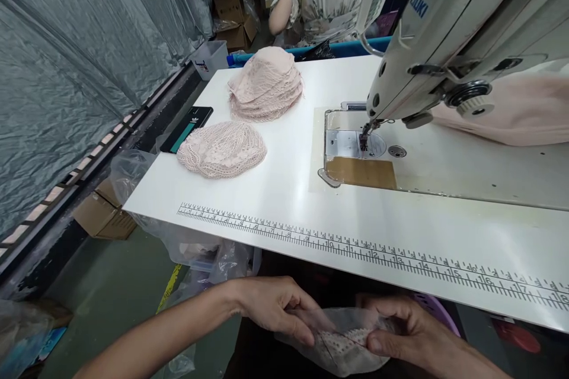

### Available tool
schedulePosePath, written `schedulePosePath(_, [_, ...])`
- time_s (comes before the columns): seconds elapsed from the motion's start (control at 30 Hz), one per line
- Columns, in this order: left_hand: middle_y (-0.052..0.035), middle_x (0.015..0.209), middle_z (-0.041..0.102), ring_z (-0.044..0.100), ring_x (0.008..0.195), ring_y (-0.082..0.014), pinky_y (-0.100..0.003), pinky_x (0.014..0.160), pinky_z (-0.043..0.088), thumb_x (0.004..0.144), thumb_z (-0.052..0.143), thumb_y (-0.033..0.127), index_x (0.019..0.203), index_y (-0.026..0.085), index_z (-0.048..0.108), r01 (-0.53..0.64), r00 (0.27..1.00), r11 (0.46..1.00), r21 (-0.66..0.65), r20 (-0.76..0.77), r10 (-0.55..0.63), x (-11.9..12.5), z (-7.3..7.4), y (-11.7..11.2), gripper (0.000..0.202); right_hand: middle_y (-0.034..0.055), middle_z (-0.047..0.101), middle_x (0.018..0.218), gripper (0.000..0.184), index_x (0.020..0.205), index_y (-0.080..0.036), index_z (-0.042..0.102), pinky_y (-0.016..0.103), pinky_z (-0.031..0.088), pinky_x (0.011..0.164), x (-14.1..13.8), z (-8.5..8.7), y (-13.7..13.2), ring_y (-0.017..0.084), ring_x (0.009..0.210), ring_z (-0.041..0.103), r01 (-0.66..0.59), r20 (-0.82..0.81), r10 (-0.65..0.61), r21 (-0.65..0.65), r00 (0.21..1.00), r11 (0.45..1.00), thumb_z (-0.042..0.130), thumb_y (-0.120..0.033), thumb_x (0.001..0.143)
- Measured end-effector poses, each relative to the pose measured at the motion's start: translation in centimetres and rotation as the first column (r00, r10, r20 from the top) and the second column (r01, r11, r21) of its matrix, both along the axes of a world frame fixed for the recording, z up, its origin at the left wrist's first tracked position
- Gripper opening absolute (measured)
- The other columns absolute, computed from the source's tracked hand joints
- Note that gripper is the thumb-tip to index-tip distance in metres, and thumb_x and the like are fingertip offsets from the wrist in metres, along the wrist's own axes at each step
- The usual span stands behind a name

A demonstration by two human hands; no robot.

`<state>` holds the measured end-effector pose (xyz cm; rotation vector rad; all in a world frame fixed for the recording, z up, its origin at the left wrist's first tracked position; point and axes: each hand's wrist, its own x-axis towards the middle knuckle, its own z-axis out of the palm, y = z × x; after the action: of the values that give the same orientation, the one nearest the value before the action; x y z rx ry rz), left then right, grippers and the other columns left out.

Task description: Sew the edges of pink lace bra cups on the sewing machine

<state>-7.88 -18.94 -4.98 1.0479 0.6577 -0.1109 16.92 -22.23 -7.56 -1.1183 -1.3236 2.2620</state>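
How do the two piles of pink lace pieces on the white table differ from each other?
The far lace pile is taller, with many pieces stacked in layers; the near lace pile is lower and flatter. The far lace pile lies toward the table's back edge, while the near lace pile lies beside the black case at the left edge. The far one shows ragged layered edges; the near one looks like one smooth mound. Both are pale pink lace, resting untouched on the white table.

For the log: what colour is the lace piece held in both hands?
Pale pink lace piece, patterned with small holes; shown in the head view.
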Motion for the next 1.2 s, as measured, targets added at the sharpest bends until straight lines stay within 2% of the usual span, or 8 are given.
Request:
schedulePosePath(0.1, [-0.0006,0.088,0.071,0.065,0.084,-0.0168,-0.025,0.08,0.048,0.055,0.079,0.049,0.103,0.022,0.069,-0.068,0.996,0.998,-0.011,-0.062,0.067,0.8,-0.3,-0.4,0.057,-0.0035,0.048,0.065,0.033,0.064,-0.019,0.061,0.022,0.033,0.057,-0.4,0.5,0.2,0.01,0.062,0.043,-0.013,0.036,0.013,0.011,0.999,1.0,0.069,-0.05,0.069])
schedulePosePath(0.3, [0.0045,0.066,0.067,0.06,0.064,-0.0085,-0.021,0.068,0.047,0.058,0.078,0.04,0.08,0.023,0.074,-0.243,0.968,0.969,-0.055,-0.081,0.238,1.5,-1.0,-0.8,0.028,-0.0036,0.045,0.064,0.039,0.065,-0.018,0.059,0.023,0.029,0.056,-0.2,1.2,-0.1,0.01,0.059,0.039,-0.024,0.1,0.02,0.043,0.995,0.999,0.068,-0.056,0.067])
schedulePosePath(0.43, [0.005,0.064,0.066,0.062,0.066,-0.0098,-0.023,0.07,0.049,0.063,0.077,0.035,0.083,0.023,0.073,-0.195,0.978,0.98,-0.028,-0.075,0.192,0.7,-0.7,-0.4,0.023,-0.0044,0.046,0.063,0.026,0.071,-0.021,0.058,0.022,0.028,0.054,0.1,1.0,-0.6,0.01,0.059,0.039,-0.083,0.188,0.07,0.066,0.98,0.994,0.067,-0.045,0.068])
schedulePosePath(0.57, [0.0025,0.071,0.069,0.064,0.072,-0.0124,-0.023,0.073,0.05,0.065,0.075,0.039,0.086,0.021,0.073,-0.128,0.989,0.992,0.011,-0.069,0.129,0.1,-0.3,0.0,0.028,-0.0031,0.052,0.071,0.016,0.073,-0.021,0.057,0.022,0.032,0.059,-0.1,1.1,-0.7,0.012,0.068,0.046,-0.143,0.299,0.106,0.105,0.948,0.984,0.065,-0.034,0.068])
schedulePosePath(0.73, [0.0,0.082,0.071,0.064,0.074,-0.0134,-0.022,0.073,0.048,0.052,0.083,0.04,0.091,0.02,0.072,-0.099,0.991,0.995,-0.016,-0.095,0.097,1.1,-0.2,-0.3,0.046,-0.0047,0.046,0.064,0.011,0.07,-0.019,0.054,0.022,0.028,0.053,-1.3,2.3,-0.2,0.01,0.06,0.039,-0.127,0.276,0.097,0.092,0.956,0.988,0.061,-0.027,0.067])
schedulePosePath(0.93, [-0.0001,0.068,0.069,0.061,0.063,-0.0114,-0.022,0.067,0.048,0.06,0.077,0.036,0.08,0.017,0.074,-0.21,0.967,0.977,0.04,-0.141,0.214,2.3,-0.7,-0.7,0.027,-0.0053,0.047,0.066,0.015,0.076,-0.02,0.053,0.021,0.031,0.055,-0.9,1.9,-0.5,0.01,0.062,0.04,-0.087,0.266,0.048,0.138,0.963,0.987,0.063,-0.028,0.068])
schedulePosePath(1.07, [0.0015,0.066,0.068,0.058,0.061,-0.0092,-0.019,0.063,0.044,0.06,0.075,0.029,0.076,0.018,0.073,-0.219,0.96,0.975,0.036,-0.173,0.222,1.5,-0.3,-0.3,0.019,-0.0036,0.048,0.069,0.014,0.075,-0.02,0.054,0.023,0.033,0.06,0.0,1.1,-1.1,0.013,0.068,0.043,-0.101,0.335,0.035,0.182,0.941,0.978,0.062,-0.031,0.071])
schedulePosePath(1.2, [0.004,0.06,0.06,0.051,0.057,-0.008,-0.018,0.058,0.039,0.058,0.077,0.031,0.072,0.017,0.072,-0.197,0.961,0.98,0.041,-0.189,0.201,1.3,0.2,-0.3,0.021,-0.0026,0.049,0.07,0.019,0.067,-0.02,0.05,0.024,0.034,0.064,-0.4,1.4,-1.0,0.015,0.072,0.044,-0.088,0.34,0.008,0.218,0.94,0.972,0.059,-0.035,0.074])
